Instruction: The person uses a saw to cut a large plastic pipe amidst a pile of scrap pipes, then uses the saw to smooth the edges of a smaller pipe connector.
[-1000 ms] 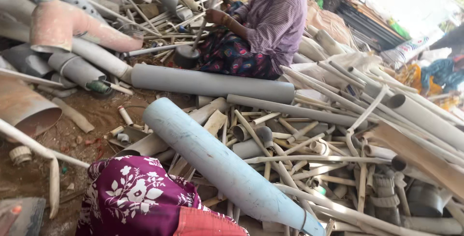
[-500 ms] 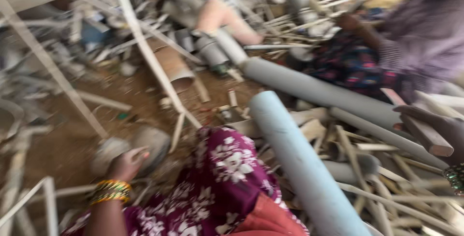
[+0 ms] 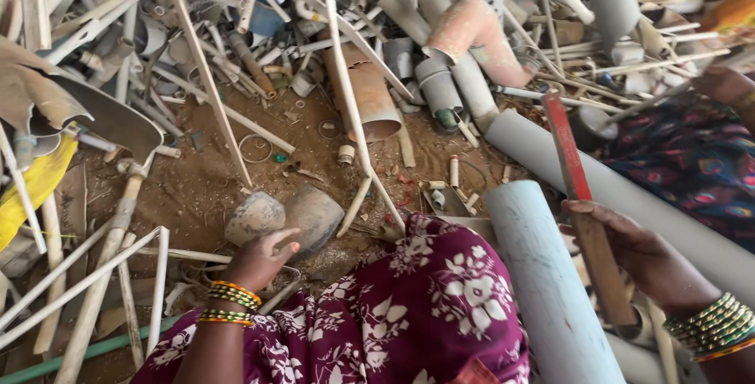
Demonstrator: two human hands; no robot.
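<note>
Left hand (image 3: 263, 257) closing on grey pipe fitting (image 3: 285, 223), lower centre; red-handled blade (image 3: 580, 203) gripped by right hand (image 3: 645, 262); pale pipe (image 3: 546, 274) uncut.

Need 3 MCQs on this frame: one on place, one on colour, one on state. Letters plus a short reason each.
1. Where does the pale blue pipe lie?
A. beside the person's knee, on its right
B. upright by the yellow sheet
C. on top of the red-edged blade

2. What colour is the floral cloth over the knee?
A. green
B. maroon with white flowers
C. plain grey

3. What is the right hand doing?
A. resting open on the ground
B. gripping the wooden handle of the red-edged blade
C. holding a bucket

Answers:
1 A, the pipe runs along the knee toward the lower edge.
2 B, white blossoms show on dark red.
3 B, fingers close round the handle; the left hand touches a dusty pipe fitting.
</note>
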